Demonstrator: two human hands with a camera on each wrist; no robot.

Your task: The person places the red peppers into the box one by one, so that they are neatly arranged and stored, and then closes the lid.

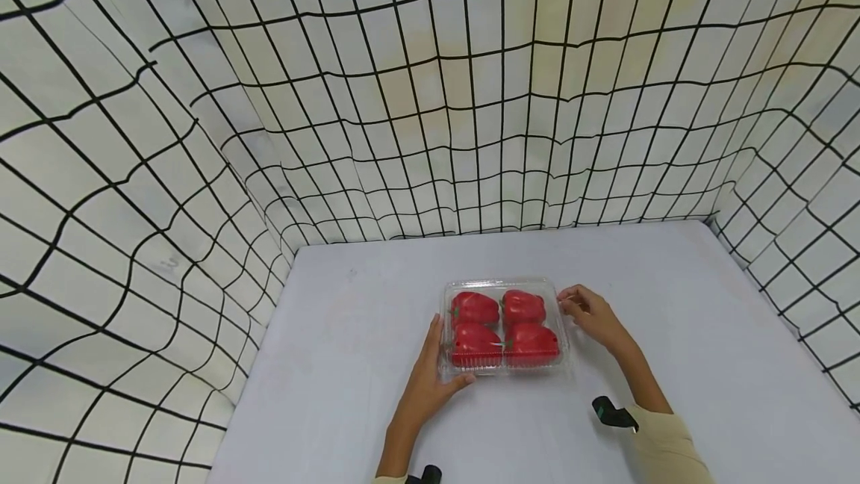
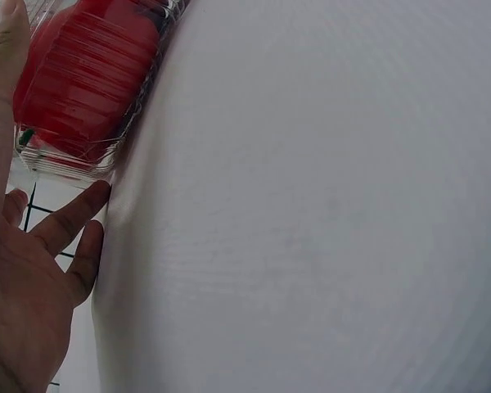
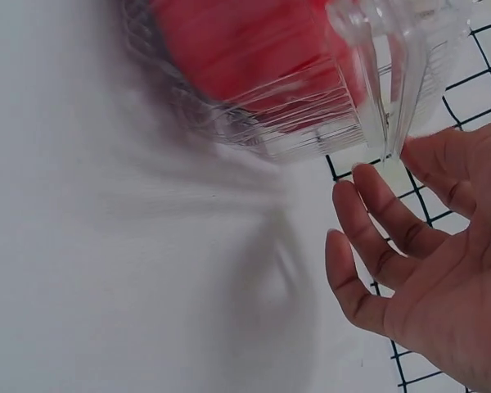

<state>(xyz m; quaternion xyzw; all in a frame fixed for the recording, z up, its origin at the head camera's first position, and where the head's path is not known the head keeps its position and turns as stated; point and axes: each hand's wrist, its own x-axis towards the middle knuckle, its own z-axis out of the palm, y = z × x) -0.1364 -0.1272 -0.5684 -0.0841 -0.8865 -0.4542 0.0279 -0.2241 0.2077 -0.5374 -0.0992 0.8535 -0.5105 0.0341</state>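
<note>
A clear plastic clamshell container [image 1: 507,370] lies on the white table with several red bell peppers [image 1: 531,342] inside. Its lid is down over them; whether it is latched I cannot tell. My left hand [image 1: 425,379] rests along the container's left side, fingers extended, thumb at the near left corner. In the left wrist view, the left thumb [image 2: 4,57] lies by the ribbed wall and the other fingers are spread below it. At the far right corner, my right hand [image 1: 594,316] pinches the lid's edge [image 3: 389,135] between thumb and index finger. The other right fingers are loosely bent, apart from the plastic.
The white table [image 1: 349,364] extends around the container on all sides. White walls with a black grid net [image 1: 477,118] rise behind and at both sides. Dark wrist camera mounts [image 1: 613,413] stick out by the sleeves.
</note>
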